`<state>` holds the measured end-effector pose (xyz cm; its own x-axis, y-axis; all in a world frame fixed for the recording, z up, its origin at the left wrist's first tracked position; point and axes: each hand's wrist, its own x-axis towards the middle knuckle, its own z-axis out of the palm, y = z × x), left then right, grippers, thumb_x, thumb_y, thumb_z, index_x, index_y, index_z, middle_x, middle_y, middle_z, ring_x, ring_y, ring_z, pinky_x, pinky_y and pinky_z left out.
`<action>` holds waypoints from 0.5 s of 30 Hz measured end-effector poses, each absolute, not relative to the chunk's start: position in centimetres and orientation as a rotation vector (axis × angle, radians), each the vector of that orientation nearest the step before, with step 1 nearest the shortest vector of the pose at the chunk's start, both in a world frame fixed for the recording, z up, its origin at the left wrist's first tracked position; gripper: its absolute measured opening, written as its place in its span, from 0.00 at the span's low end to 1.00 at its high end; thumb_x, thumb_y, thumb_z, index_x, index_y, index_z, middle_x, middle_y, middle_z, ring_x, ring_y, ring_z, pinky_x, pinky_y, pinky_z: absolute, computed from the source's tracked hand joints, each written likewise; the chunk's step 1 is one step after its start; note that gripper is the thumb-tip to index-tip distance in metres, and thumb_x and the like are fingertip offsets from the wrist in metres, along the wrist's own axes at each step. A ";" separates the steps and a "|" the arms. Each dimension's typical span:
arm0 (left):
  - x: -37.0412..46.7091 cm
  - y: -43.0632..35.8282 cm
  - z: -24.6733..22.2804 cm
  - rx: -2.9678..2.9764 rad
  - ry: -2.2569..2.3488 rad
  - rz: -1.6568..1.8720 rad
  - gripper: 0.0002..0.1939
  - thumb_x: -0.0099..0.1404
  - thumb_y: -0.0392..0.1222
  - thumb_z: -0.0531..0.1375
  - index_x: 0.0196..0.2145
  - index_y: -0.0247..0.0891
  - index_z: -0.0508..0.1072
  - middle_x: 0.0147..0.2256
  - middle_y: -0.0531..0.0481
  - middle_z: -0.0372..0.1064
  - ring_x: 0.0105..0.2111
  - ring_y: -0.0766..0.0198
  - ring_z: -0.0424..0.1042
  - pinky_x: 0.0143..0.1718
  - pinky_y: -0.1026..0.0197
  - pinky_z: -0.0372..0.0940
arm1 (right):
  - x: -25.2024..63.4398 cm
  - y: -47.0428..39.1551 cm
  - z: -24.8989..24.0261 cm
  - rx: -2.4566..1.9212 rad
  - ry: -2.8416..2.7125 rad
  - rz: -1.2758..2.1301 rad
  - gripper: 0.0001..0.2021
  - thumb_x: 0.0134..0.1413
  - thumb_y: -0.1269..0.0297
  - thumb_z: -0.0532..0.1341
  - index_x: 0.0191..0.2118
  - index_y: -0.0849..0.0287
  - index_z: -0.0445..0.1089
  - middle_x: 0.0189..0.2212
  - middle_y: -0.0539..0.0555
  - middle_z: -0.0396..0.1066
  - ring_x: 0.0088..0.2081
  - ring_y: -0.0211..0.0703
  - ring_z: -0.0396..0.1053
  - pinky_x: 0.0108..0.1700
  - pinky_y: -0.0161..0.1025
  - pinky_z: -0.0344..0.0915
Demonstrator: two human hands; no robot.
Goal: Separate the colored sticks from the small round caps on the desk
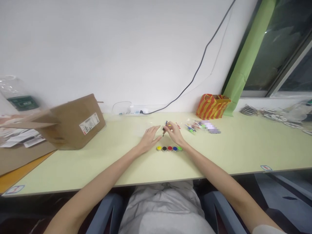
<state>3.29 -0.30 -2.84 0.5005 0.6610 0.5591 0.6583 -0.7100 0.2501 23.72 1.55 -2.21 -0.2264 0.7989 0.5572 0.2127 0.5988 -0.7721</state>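
Five small round pots stand in a row on the pale green table: yellow (159, 148), black (164, 149), red (170, 148), blue (175, 149) and green (179, 149). Beyond them my right hand (173, 132) pinches a thin dark pen-like item (163, 133), its tip pointing down. My left hand (149, 137) rests on the table left of it, fingers apart and holding nothing. Small colourful items, one of them blue (166, 123), lie just beyond my right hand, partly hidden by it.
An open cardboard box (70, 125) stands at the left. Colourful items in clear plastic (191, 129) lie right of my hands, before a red and yellow striped bag (212, 106). A power strip (135, 112) sits by the wall; discs (250, 110) lie far right.
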 end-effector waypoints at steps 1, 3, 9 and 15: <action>3.4 -0.4 -2.8 2.709 1.192 1.038 0.24 0.75 0.52 0.52 0.64 0.42 0.60 0.61 0.41 0.64 0.61 0.51 0.62 0.62 0.46 0.57 | 23.2 1.2 -2.0 -0.794 -1.757 0.725 0.14 0.65 0.50 0.57 0.36 0.55 0.61 0.28 0.51 0.74 0.34 0.44 0.74 0.39 0.38 0.64; 3.3 -0.3 -2.6 2.674 1.197 1.091 0.19 0.76 0.51 0.50 0.58 0.41 0.64 0.56 0.41 0.68 0.57 0.51 0.66 0.58 0.46 0.60 | 22.2 0.7 -1.6 -0.723 -1.780 0.806 0.14 0.63 0.49 0.58 0.37 0.55 0.61 0.29 0.51 0.73 0.34 0.44 0.73 0.38 0.38 0.64; 2.5 -0.4 -3.0 2.625 1.130 1.032 0.13 0.76 0.49 0.49 0.50 0.40 0.65 0.44 0.44 0.71 0.43 0.54 0.71 0.46 0.50 0.66 | 21.6 -0.4 -1.4 -0.512 -1.887 1.090 0.15 0.64 0.48 0.58 0.41 0.53 0.57 0.28 0.46 0.67 0.28 0.38 0.65 0.32 0.35 0.60; 3.0 -1.3 -2.8 2.810 1.076 1.027 0.13 0.76 0.47 0.48 0.50 0.39 0.65 0.44 0.42 0.71 0.44 0.52 0.71 0.46 0.49 0.66 | 22.6 -0.7 -1.6 -0.437 -1.851 1.334 0.18 0.63 0.45 0.61 0.39 0.54 0.56 0.26 0.44 0.63 0.23 0.34 0.57 0.27 0.33 0.54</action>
